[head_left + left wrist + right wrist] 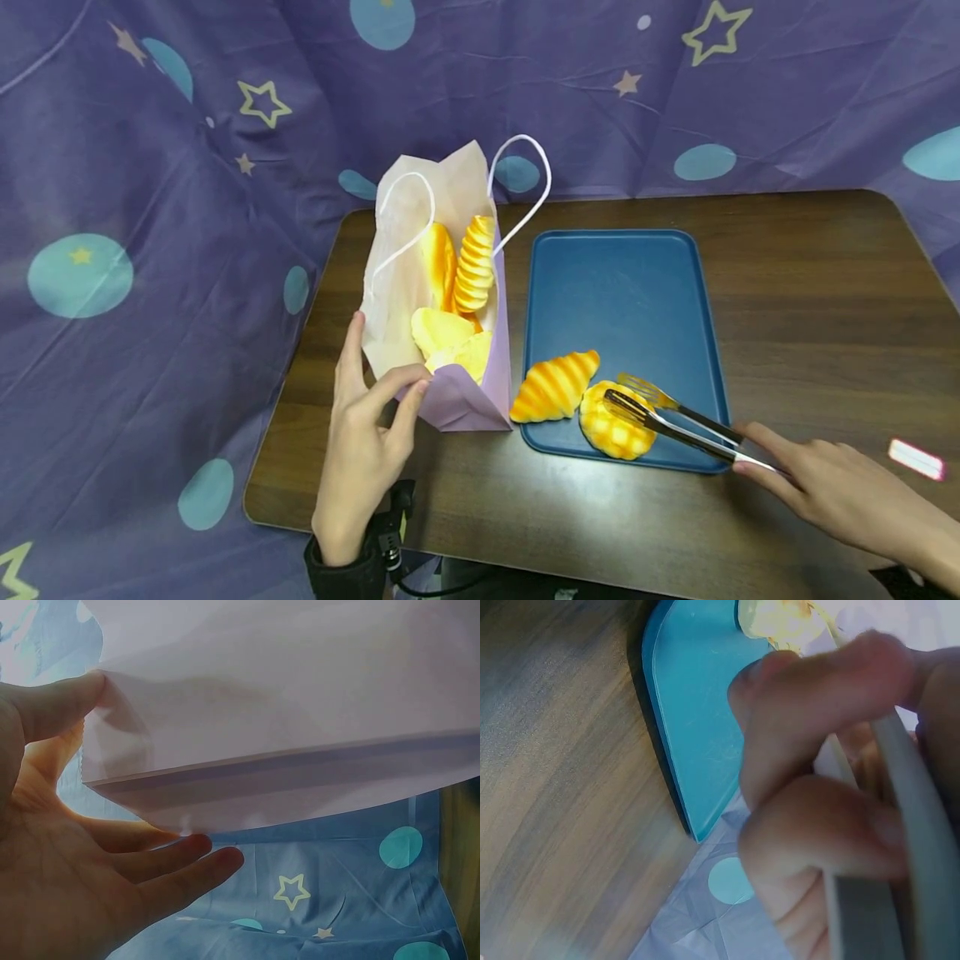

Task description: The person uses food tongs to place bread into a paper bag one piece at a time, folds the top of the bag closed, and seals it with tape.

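Note:
A purple paper bag point(468, 400) with white rope handles stands open at the left of the table, several bread pieces inside, among them a ridged roll point(475, 265) and a long bun point(438, 262). The left hand point(367, 433) pinches the bag's near rim between thumb and fingers, another finger stretched along its left side. In the right hand point(817, 479) are metal tongs point(697, 432) with black parts. Their tips straddle a round, grid-patterned bun point(611, 433) on the blue tray point(622, 292). Beside that bun, a croissant point(555, 387) lies across the tray's near left corner.
The brown wooden table point(817, 317) has rounded corners. Behind and left of it hangs a purple cloth point(600, 100) with stars and dots. A black cable runs from the left wrist's camera below the table edge. A small glowing white patch point(917, 460) shows at the right.

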Tool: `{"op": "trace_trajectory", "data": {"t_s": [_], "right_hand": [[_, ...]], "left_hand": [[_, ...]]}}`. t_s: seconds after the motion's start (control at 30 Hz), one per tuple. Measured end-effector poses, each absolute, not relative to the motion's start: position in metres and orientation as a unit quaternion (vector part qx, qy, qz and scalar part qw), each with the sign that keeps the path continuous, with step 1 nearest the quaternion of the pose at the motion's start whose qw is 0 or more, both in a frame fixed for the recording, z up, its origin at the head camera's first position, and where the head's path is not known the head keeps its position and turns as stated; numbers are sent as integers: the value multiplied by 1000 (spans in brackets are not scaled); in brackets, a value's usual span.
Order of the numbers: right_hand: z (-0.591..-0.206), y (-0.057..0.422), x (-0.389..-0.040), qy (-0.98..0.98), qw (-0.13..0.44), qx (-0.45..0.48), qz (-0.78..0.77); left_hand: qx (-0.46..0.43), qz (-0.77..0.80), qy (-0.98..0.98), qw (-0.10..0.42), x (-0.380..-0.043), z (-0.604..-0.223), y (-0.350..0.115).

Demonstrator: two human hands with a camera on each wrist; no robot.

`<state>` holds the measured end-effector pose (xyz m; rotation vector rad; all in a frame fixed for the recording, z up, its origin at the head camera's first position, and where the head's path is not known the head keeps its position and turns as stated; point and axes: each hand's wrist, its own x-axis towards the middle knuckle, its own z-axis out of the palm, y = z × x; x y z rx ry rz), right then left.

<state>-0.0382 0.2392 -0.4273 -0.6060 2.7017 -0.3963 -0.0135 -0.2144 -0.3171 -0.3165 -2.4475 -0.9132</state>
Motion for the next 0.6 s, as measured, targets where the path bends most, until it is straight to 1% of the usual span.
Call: {"op": "trace_trajectory", "data": {"t_s": [0.23,0.33,0.43,0.53,0.57,0.6], "right_hand": [[-422,243,-38,954,149,-216,-145],[-415,246,-40,958,132,-209,-143],[-403,248,-45,963,134,-194,-130],[-388,249,-50,968,92,-194,-130],[-383,249,-52,968,74,-198,-134],[-378,250,-53,968,44,-205,-141]], "left_hand": [[-111,-333,-902,252,-12,-317,-214],[-108,-332,-903,251,-12,-317,-214],[-109,-333,-903,250,-12,-317,-214],[-111,-333,-903,247,-13,-317,-213],[-111,-332,-904,246,-14,-317,-213],[-110,-331,-905,245,-14,-317,-213]]}}
